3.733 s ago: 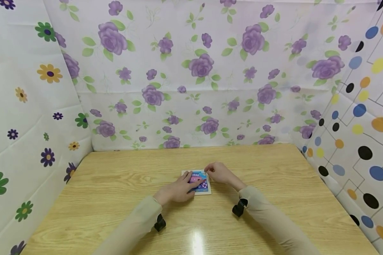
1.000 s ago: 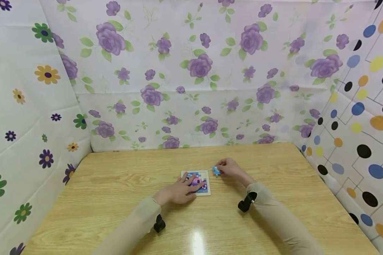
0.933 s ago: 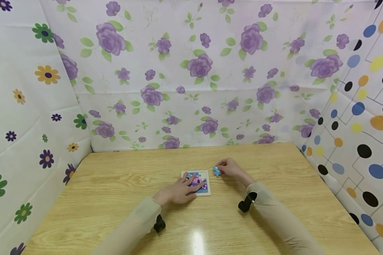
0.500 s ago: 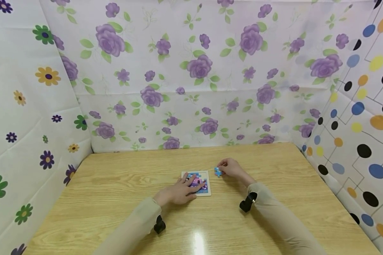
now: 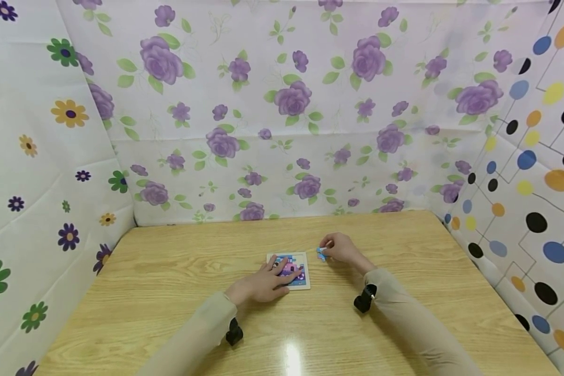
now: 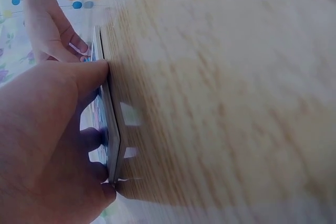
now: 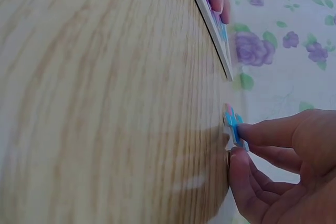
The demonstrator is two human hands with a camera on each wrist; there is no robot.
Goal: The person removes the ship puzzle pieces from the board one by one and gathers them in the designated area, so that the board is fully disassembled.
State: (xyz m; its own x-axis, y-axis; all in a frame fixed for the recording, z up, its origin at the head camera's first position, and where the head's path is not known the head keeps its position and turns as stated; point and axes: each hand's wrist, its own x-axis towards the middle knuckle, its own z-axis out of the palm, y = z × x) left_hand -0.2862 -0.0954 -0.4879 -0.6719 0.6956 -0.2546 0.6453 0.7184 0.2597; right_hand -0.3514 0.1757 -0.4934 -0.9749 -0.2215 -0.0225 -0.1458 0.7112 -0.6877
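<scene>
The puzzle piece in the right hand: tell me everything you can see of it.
The puzzle piece is thin and knobbed, light blue with some pink and white; its material is unclear. The right hand pinches it, apart from the puzzle board and to its right. It looks tilted; whether it touches the table is hard to tell.

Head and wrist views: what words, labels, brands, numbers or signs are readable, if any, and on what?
No text can be read.
Puzzle board, partly under the left hand: print too small to tell any lettering.
Puzzle piece pinched by the right hand: blue and pink, no legible text.
Black wrist devices: no legible mark.
Flowered back cloth: pattern, no lettering seen.
</scene>
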